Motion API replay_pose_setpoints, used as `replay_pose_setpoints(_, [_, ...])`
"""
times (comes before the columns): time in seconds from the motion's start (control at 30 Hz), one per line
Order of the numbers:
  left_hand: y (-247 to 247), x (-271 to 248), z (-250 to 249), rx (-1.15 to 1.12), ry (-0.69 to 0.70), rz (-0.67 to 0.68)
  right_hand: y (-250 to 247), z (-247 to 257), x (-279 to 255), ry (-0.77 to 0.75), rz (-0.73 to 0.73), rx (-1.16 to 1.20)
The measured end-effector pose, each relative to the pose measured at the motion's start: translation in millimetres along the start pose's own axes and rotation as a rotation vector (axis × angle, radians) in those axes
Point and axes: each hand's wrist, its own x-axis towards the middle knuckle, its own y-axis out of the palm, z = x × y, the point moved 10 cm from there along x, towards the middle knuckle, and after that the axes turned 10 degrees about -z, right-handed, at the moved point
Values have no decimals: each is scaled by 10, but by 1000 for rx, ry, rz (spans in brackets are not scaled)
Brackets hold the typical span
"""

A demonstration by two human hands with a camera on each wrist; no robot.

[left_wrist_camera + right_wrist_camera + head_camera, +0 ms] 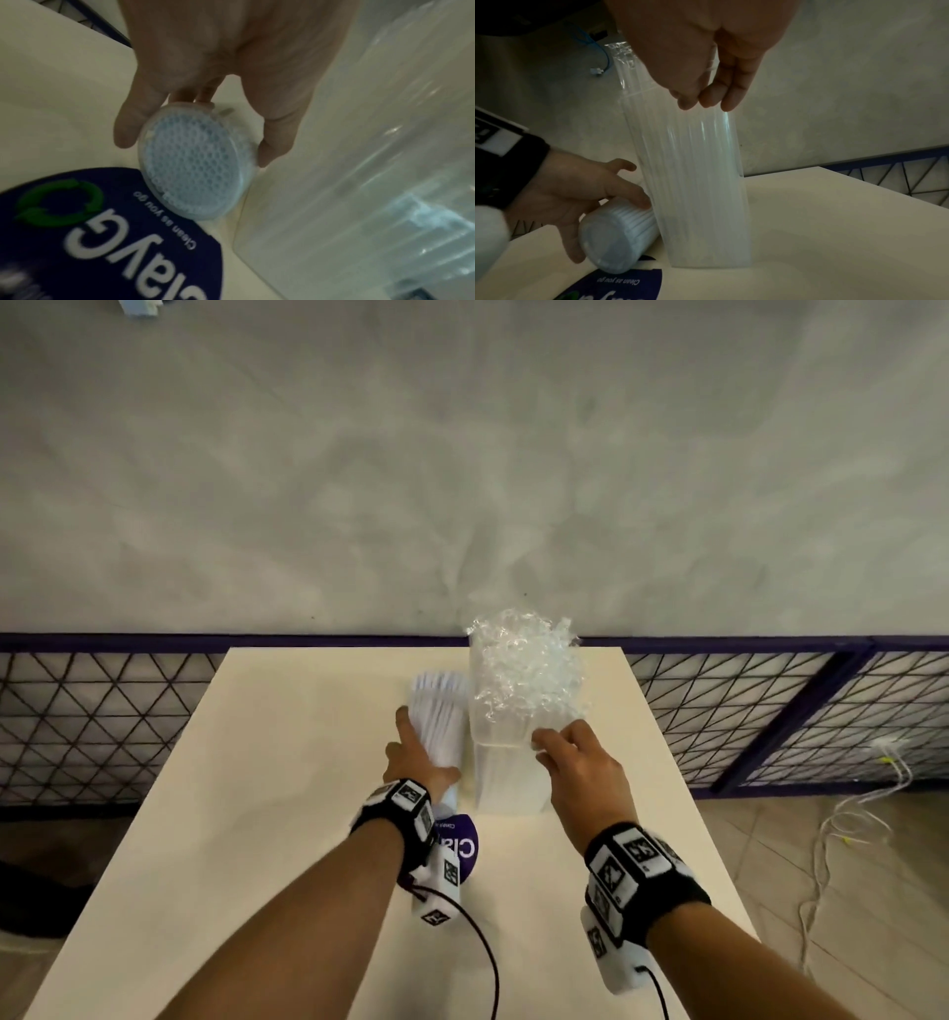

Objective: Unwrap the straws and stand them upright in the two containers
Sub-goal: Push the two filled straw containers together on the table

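Note:
A round clear container [441, 716] packed with pale blue-white straws leans tilted on the table. My left hand [411, 752] grips it, thumb on one side and fingers on the other [197, 145]; the left wrist view shows its base [192, 162]. Right beside it a tall rectangular clear container [508, 783] stands upright with clear straws inside. Crinkled clear wrap [524, 660] bunches over their tops. My right hand [554, 747] pinches at this container's near rim, fingertips pressed together [700, 101]. What exactly lies between them is unclear.
The cream table [257, 788] carries a round purple "Clean as you go" sticker [464, 850] just under my left wrist. A wire-mesh fence [102, 711] runs behind the table. White cables [847, 814] lie on the floor to the right.

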Motion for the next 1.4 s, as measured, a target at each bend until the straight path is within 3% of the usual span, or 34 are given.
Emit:
replay_pose_setpoints(0.33, [168, 304, 141, 17, -170, 84, 155, -104, 210, 21, -18, 14])
replay_pose_setpoints(0.57, [129, 391, 258, -147, -218, 14, 212, -135, 373, 34, -35, 15])
replay_pose_setpoints(0.7, [38, 446, 213, -242, -169, -60, 278, -153, 456, 51, -30, 16])
replay_pose_setpoints(0.9, [-24, 500, 1, -423, -54, -66, 346, -207, 531, 80, -8, 11])
replay_pose_setpoints(1.07, [-85, 563, -7, -430, 17, -117, 350, -219, 536, 63, -45, 14])
replay_pose_setpoints(1.4, [-166, 579, -253, -470, 219, -81, 369, -272, 551, 66, -63, 22])
